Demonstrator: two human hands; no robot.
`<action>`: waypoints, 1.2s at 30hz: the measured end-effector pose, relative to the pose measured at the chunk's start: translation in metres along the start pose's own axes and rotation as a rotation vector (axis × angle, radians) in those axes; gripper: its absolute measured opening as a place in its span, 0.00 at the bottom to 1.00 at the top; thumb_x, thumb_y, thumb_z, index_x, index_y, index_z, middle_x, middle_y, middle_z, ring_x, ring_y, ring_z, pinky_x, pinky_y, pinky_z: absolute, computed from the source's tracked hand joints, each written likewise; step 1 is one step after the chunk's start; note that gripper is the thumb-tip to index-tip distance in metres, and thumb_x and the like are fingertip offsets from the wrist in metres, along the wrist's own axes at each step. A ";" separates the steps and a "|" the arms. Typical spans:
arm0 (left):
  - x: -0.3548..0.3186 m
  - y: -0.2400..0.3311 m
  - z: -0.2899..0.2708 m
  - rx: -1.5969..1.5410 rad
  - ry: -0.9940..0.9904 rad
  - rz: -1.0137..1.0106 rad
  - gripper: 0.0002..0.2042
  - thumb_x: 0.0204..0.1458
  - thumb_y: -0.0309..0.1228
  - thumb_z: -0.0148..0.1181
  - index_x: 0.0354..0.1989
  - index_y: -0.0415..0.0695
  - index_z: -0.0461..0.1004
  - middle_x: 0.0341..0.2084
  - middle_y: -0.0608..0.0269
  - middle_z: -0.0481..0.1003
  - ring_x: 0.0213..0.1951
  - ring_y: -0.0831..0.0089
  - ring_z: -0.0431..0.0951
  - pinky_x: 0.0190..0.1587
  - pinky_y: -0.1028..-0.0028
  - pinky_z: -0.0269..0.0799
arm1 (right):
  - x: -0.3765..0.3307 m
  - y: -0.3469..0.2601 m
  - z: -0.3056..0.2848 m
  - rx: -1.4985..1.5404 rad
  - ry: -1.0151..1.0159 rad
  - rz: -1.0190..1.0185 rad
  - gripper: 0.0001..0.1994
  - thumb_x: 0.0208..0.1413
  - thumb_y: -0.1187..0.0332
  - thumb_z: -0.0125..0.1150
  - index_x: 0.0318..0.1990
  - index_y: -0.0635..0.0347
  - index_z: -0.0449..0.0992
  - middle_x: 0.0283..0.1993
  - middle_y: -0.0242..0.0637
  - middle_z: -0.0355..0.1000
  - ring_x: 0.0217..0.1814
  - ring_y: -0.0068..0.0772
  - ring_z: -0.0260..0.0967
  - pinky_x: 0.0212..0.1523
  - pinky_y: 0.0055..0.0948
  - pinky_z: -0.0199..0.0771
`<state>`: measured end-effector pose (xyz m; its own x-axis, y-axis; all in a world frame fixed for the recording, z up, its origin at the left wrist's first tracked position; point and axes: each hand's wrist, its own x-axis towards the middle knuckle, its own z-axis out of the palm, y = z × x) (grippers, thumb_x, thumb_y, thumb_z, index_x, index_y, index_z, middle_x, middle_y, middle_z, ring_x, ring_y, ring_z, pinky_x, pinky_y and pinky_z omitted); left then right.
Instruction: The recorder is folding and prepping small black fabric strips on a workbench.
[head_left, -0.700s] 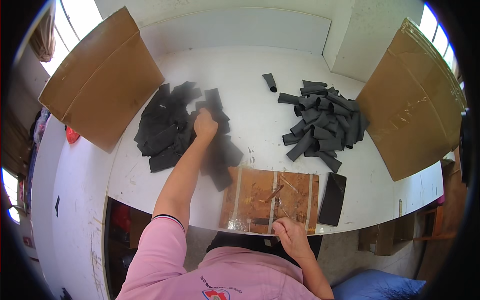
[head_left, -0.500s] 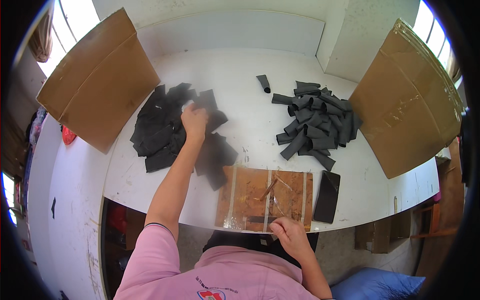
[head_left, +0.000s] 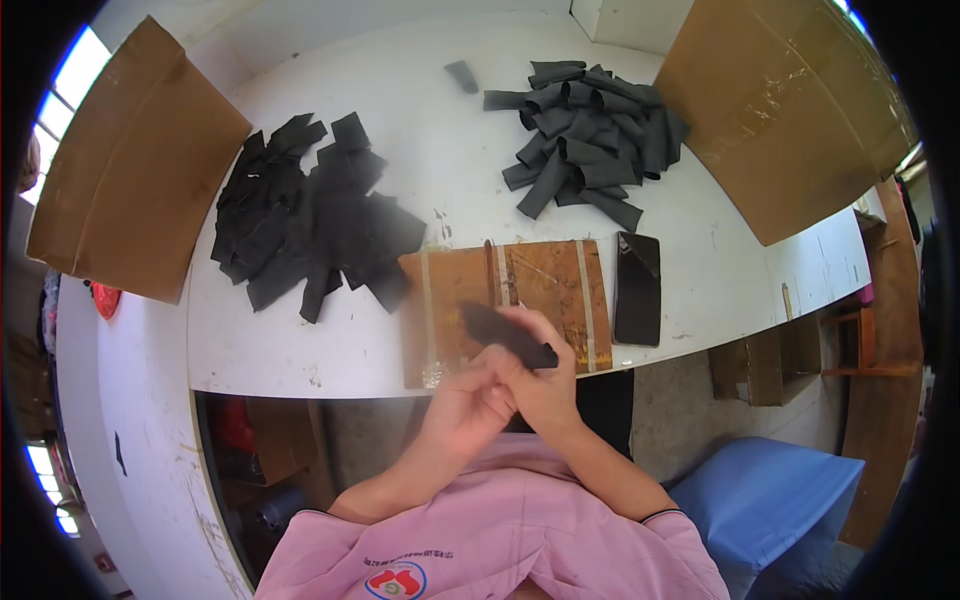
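Observation:
Both my hands meet above the near edge of a brown board [head_left: 455, 290] with pale tape strips. My right hand [head_left: 545, 375] grips a dark grey fabric piece [head_left: 508, 335], its fingers curled over the far side. My left hand [head_left: 470, 400] is closed at the near edge of the same piece, fingers bent and slightly blurred. On the left lies a pile of flat dark fabric pieces [head_left: 265, 240]. To the right is a heap of dark fabric tubes [head_left: 590, 140]. One lone tube [head_left: 462, 76] lies apart, left of that heap.
A brown stick [head_left: 491, 270] and a thin, pale rod [head_left: 535, 268] lie on the board. A black phone [head_left: 637, 290] lies right of it. Cardboard boxes stand at the left [head_left: 140, 170] and right [head_left: 790, 110] of the white table. A blue bag [head_left: 770, 500] is below right.
My left hand has come back from the left pile to my right hand. The fabric piece is now raised between them, off the board. The view has tilted downward.

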<state>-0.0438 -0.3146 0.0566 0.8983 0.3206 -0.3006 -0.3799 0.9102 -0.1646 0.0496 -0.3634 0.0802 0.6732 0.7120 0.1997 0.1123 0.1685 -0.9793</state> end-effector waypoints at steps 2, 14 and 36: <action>0.001 -0.004 -0.013 -0.038 -0.055 -0.043 0.12 0.48 0.21 0.48 0.42 0.36 0.63 0.36 0.59 0.68 0.36 0.72 0.71 0.39 0.75 0.70 | -0.004 0.005 -0.012 0.085 -0.047 0.286 0.12 0.41 0.75 0.60 0.36 0.68 0.69 0.31 0.35 0.65 0.32 0.25 0.64 0.34 0.21 0.64; 0.007 -0.020 0.008 0.598 0.174 0.247 0.14 0.47 0.28 0.52 0.43 0.40 0.65 0.39 0.59 0.68 0.41 0.72 0.68 0.46 0.70 0.63 | -0.002 -0.001 -0.036 0.093 0.026 0.338 0.05 0.43 0.75 0.60 0.25 0.68 0.71 0.24 0.32 0.65 0.23 0.19 0.61 0.25 0.19 0.61; 0.006 -0.011 0.013 1.382 0.333 0.690 0.08 0.48 0.27 0.52 0.35 0.39 0.66 0.29 0.66 0.68 0.32 0.81 0.67 0.37 0.81 0.63 | -0.003 0.006 -0.040 -0.473 0.063 -0.238 0.09 0.27 0.82 0.60 0.22 0.66 0.70 0.21 0.38 0.62 0.22 0.35 0.61 0.21 0.26 0.60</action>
<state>-0.0316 -0.3197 0.0686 0.4869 0.8572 -0.1675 -0.0246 0.2051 0.9784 0.0773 -0.3919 0.0721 0.6300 0.6466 0.4300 0.5745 -0.0156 -0.8183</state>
